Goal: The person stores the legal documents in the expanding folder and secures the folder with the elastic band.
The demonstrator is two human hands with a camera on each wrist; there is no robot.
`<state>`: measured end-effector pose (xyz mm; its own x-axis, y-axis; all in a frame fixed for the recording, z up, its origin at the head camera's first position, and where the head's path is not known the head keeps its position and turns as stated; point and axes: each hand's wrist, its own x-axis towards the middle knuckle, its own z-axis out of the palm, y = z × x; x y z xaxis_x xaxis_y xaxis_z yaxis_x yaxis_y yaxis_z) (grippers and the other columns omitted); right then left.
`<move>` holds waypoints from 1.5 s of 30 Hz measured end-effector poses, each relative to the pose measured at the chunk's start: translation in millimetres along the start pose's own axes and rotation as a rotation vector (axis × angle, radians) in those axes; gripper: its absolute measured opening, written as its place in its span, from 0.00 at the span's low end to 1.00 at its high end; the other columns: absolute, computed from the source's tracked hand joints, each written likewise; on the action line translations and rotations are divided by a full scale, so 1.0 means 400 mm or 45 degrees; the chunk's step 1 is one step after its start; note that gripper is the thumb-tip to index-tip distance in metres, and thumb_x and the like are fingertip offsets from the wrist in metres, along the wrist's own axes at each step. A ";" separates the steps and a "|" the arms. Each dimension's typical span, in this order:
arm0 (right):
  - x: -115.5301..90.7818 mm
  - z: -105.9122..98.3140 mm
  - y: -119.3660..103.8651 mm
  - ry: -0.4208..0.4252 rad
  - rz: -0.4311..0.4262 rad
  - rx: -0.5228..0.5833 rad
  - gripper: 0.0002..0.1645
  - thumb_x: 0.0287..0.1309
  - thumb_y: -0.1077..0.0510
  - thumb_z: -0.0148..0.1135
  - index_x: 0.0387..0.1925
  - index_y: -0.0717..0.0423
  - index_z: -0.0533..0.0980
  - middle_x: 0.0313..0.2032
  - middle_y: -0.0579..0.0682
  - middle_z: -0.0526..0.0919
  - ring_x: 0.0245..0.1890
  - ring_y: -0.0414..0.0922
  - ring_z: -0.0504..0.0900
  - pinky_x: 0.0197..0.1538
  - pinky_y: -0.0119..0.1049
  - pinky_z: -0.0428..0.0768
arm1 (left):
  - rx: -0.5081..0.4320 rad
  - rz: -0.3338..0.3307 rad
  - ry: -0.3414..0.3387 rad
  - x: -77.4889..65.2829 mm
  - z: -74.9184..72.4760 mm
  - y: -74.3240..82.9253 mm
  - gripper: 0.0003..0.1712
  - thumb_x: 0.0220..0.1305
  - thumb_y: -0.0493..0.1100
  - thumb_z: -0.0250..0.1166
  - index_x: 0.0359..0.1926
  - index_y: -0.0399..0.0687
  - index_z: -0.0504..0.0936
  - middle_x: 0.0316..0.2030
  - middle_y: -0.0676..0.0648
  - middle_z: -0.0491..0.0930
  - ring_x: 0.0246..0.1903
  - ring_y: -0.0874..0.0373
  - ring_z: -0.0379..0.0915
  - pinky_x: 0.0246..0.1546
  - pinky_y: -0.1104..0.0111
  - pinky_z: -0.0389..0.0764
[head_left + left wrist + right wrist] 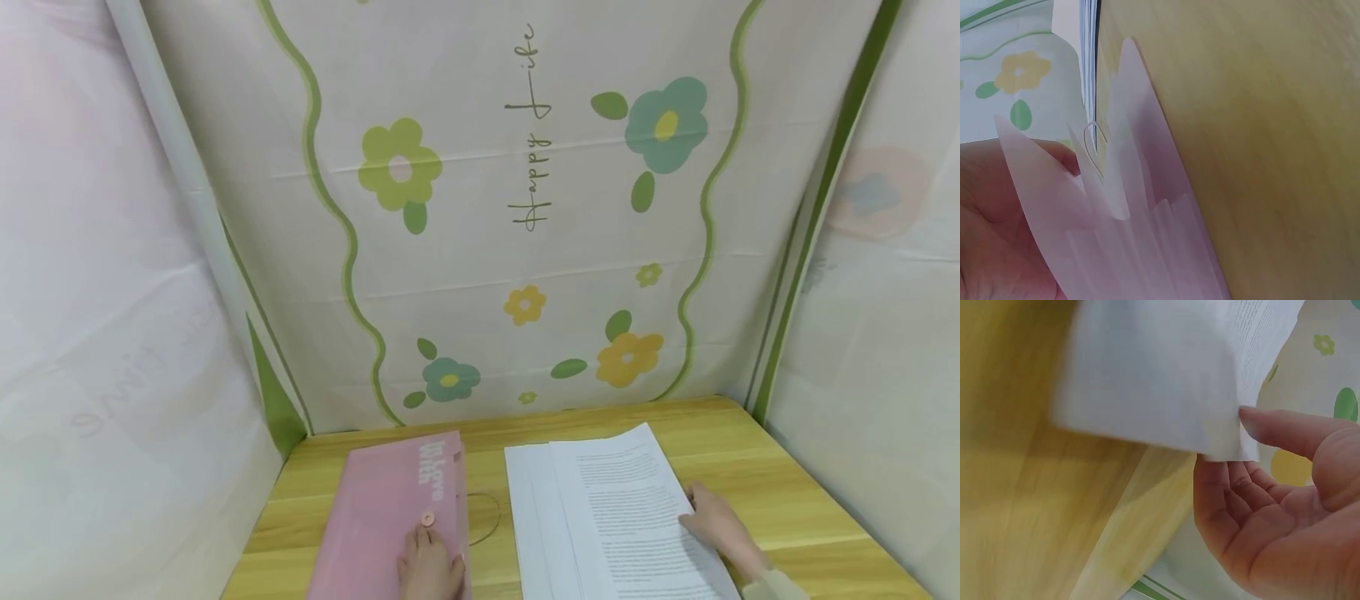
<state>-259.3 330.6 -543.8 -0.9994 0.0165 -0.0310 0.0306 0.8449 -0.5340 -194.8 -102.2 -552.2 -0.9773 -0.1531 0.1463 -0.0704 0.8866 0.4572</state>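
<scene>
A pink document folder (pixel 375 508) with white lettering and a round button (pixel 427 518) lies on the left of the table. My left hand (pixel 431 567) rests on its cover, fingertips just below the button. In the left wrist view, the folder's side (pixel 1147 262) shows several thin layers fanned apart, with that hand (pixel 997 231) on the cover side. To the right, my right hand (pixel 716 525) pinches the right edge of printed paper sheets (pixel 637 517) between thumb and fingers. The right wrist view shows the thumb (pixel 1272 428) over the text side and the held edge raised.
A thin looped cord (pixel 491 521) runs from the folder's right side across the wooden table (pixel 487 454). More white sheets (pixel 532 500) lie under the left part of the printed ones. Flowered fabric panels (pixel 480 267) enclose the table at the back and both sides.
</scene>
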 end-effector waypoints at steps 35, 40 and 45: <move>-0.039 -0.049 0.020 -0.192 -0.007 0.682 0.25 0.69 0.63 0.48 0.60 0.78 0.61 0.40 0.61 0.85 0.31 0.43 0.83 0.34 0.36 0.81 | 0.072 -0.056 0.040 0.006 -0.008 0.041 0.30 0.54 0.40 0.66 0.50 0.16 0.73 0.43 0.27 0.74 0.44 0.37 0.70 0.37 0.39 0.77; -0.042 -0.054 0.029 -0.238 0.007 0.743 0.29 0.70 0.60 0.48 0.63 0.79 0.58 0.40 0.56 0.84 0.31 0.42 0.83 0.35 0.36 0.82 | 0.057 -0.067 0.033 0.012 -0.018 0.050 0.31 0.53 0.39 0.67 0.54 0.21 0.71 0.41 0.26 0.74 0.42 0.36 0.71 0.35 0.38 0.77; -0.046 -0.056 0.029 -0.253 0.046 0.769 0.32 0.71 0.59 0.48 0.65 0.79 0.55 0.39 0.53 0.83 0.31 0.41 0.83 0.35 0.36 0.81 | 0.018 -0.085 -0.010 0.018 -0.026 0.052 0.31 0.58 0.34 0.62 0.61 0.21 0.67 0.46 0.22 0.75 0.45 0.31 0.73 0.38 0.36 0.77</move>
<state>-241.0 352.2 -530.4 -0.9771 -0.1087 -0.1831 0.1267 0.3944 -0.9102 -201.4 -89.6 -532.6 -0.9719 -0.2086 0.1088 -0.1383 0.8807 0.4530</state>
